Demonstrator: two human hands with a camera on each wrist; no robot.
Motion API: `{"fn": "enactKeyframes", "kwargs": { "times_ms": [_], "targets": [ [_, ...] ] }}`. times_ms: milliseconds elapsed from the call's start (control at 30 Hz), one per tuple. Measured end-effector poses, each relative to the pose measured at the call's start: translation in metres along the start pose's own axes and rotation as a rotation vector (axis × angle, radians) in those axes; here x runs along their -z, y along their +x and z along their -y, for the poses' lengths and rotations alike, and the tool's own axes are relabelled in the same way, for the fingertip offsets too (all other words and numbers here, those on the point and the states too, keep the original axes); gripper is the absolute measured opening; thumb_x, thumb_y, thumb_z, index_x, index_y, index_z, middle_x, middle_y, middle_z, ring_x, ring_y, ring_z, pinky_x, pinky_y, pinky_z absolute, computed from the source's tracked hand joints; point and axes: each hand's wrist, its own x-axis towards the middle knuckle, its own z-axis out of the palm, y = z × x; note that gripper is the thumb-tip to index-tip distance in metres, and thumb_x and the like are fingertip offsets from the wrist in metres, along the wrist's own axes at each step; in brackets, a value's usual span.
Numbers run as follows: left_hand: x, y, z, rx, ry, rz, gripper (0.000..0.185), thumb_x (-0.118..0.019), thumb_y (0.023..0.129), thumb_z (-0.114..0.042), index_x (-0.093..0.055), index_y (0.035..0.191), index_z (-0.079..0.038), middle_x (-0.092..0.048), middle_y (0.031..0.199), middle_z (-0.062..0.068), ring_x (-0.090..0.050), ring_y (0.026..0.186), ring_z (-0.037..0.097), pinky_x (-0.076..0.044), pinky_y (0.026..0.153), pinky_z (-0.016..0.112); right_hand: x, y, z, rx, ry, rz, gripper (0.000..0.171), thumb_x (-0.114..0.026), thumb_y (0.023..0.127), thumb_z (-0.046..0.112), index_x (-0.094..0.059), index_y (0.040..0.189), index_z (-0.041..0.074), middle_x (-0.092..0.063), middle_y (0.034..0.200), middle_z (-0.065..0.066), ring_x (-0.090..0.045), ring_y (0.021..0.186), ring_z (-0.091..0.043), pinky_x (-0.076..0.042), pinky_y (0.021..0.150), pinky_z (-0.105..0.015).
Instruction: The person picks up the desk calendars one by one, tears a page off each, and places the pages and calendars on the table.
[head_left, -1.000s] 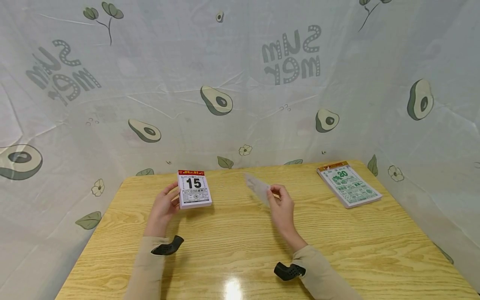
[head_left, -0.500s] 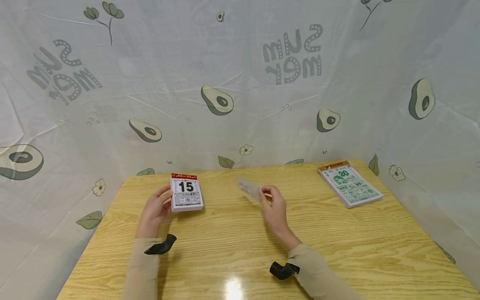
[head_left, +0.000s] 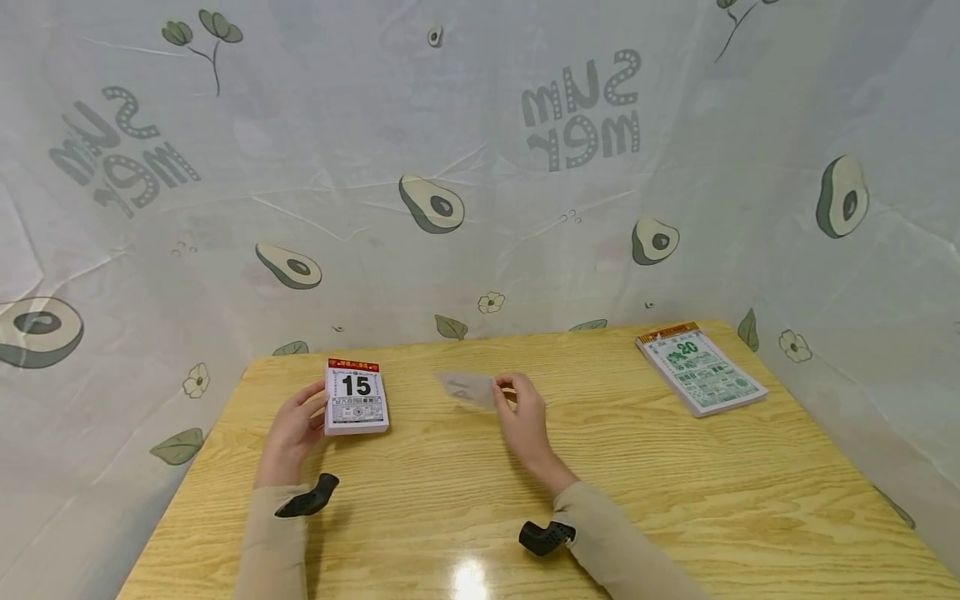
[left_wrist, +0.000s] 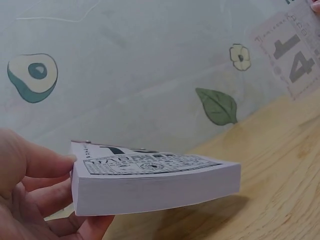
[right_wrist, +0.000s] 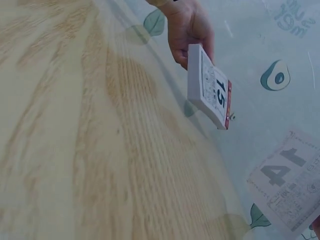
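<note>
The 15 calendar point(head_left: 356, 408) is tilted up over the left part of the desk point(head_left: 420, 517), its left edge gripped between the left hand's point(head_left: 292, 425) thumb and fingers. Just right of it, the right hand point(head_left: 525, 421) pinches the edge of a thin loose sheet point(head_left: 467, 390), marked 14, above the wood. Well to the right lies a green 20 calendar point(head_left: 701, 371). Behind hangs an avocado-printed cloth point(head_left: 360, 125).

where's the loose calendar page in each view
Head: loose calendar page just below centre, pinched by the right hand.
Left wrist: loose calendar page at the upper right edge.
Right wrist: loose calendar page in the lower right corner.
Shared landmark: the tear-off calendar the left hand holds.
</note>
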Motion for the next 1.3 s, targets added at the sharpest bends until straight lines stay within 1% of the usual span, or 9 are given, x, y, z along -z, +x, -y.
{"fn": "enactKeyframes", "kwargs": {
  "times_ms": [133, 200, 400, 600, 733, 933, 1033, 1200, 1300],
  "targets": [
    [0.005, 0.001, 0.002, 0.010, 0.044, -0.024, 0.051, -0.047, 0.103, -0.017, -0.031, 0.151, -0.015, -0.051, 0.118, -0.006, -0.060, 0.086, 0.006, -0.050, 0.076, 0.021, -0.008, 0.005, 0.003, -0.008, 0.021, 0.013, 0.011, -0.057, 0.098, 0.011, -0.063, 0.100, 0.002, -0.064, 0.099, -0.013, -0.064, 0.097, -0.026, -0.057, 0.081, -0.037],
    [0.007, 0.002, 0.003, 0.009, 0.065, -0.030, 0.052, -0.046, 0.103, -0.017, -0.030, 0.152, -0.015, -0.050, 0.121, -0.004, -0.060, 0.086, 0.005, -0.050, 0.076, 0.021, -0.011, 0.007, 0.003, -0.007, 0.025, 0.019, 0.011, -0.057, 0.098, 0.011, -0.063, 0.100, 0.002, -0.064, 0.099, -0.013, -0.064, 0.097, -0.026, -0.057, 0.081, -0.037],
    [0.014, 0.004, 0.007, -0.006, 0.099, -0.034, 0.051, -0.047, 0.102, -0.016, -0.031, 0.151, -0.013, -0.055, 0.108, -0.009, -0.060, 0.085, 0.005, -0.051, 0.076, 0.021, -0.021, 0.012, 0.004, 0.026, 0.010, 0.036, 0.010, -0.057, 0.098, 0.009, -0.063, 0.100, 0.001, -0.063, 0.099, -0.013, -0.063, 0.096, -0.025, -0.057, 0.081, -0.036],
    [0.018, 0.005, 0.009, -0.024, 0.152, -0.053, 0.052, -0.047, 0.103, -0.018, -0.032, 0.152, -0.011, -0.055, 0.108, -0.009, -0.059, 0.085, 0.004, -0.051, 0.075, 0.022, -0.027, 0.015, 0.003, 0.080, -0.022, 0.027, 0.009, -0.058, 0.097, 0.008, -0.063, 0.099, 0.000, -0.063, 0.098, -0.013, -0.063, 0.092, -0.024, -0.057, 0.079, -0.034],
    [0.019, 0.007, 0.010, -0.033, 0.165, -0.077, 0.050, -0.046, 0.103, -0.018, -0.033, 0.151, -0.010, -0.057, 0.108, -0.007, -0.061, 0.083, 0.003, -0.051, 0.074, 0.022, -0.030, 0.016, 0.002, 0.084, -0.036, 0.042, 0.009, -0.058, 0.097, 0.007, -0.063, 0.099, 0.001, -0.063, 0.098, -0.012, -0.063, 0.091, -0.024, -0.056, 0.080, -0.034],
    [0.018, 0.006, 0.007, -0.045, 0.204, -0.148, 0.049, -0.049, 0.102, -0.023, -0.040, 0.148, -0.010, -0.053, 0.128, 0.004, -0.061, 0.082, 0.001, -0.052, 0.072, 0.020, -0.034, 0.019, -0.001, 0.071, -0.054, 0.073, 0.012, -0.056, 0.098, 0.009, -0.063, 0.101, 0.000, -0.063, 0.099, -0.013, -0.063, 0.093, -0.025, -0.056, 0.083, -0.034],
    [0.017, 0.005, 0.007, -0.055, 0.218, -0.177, 0.049, -0.050, 0.102, -0.025, -0.042, 0.147, -0.008, -0.051, 0.136, 0.010, -0.061, 0.082, 0.001, -0.052, 0.072, 0.019, -0.037, 0.021, -0.003, 0.088, -0.068, 0.077, 0.012, -0.057, 0.098, 0.009, -0.063, 0.101, -0.001, -0.062, 0.099, -0.013, -0.063, 0.094, -0.025, -0.056, 0.082, -0.035],
    [0.017, 0.003, 0.007, -0.046, 0.227, -0.214, 0.048, -0.048, 0.103, -0.026, -0.043, 0.146, -0.007, -0.046, 0.145, 0.013, -0.060, 0.086, 0.002, -0.051, 0.072, 0.019, -0.042, 0.023, -0.006, 0.110, -0.079, 0.072, 0.011, -0.057, 0.098, 0.009, -0.063, 0.100, 0.000, -0.062, 0.098, -0.013, -0.063, 0.093, -0.024, -0.056, 0.081, -0.035],
    [0.018, 0.002, 0.007, -0.033, 0.227, -0.237, 0.048, -0.046, 0.103, -0.029, -0.044, 0.146, -0.008, -0.043, 0.148, 0.014, -0.059, 0.094, 0.006, -0.051, 0.072, 0.018, -0.045, 0.024, -0.008, 0.110, -0.080, 0.072, 0.010, -0.058, 0.097, 0.009, -0.063, 0.100, 0.001, -0.063, 0.098, -0.013, -0.063, 0.092, -0.024, -0.056, 0.081, -0.036]
  ]
}}
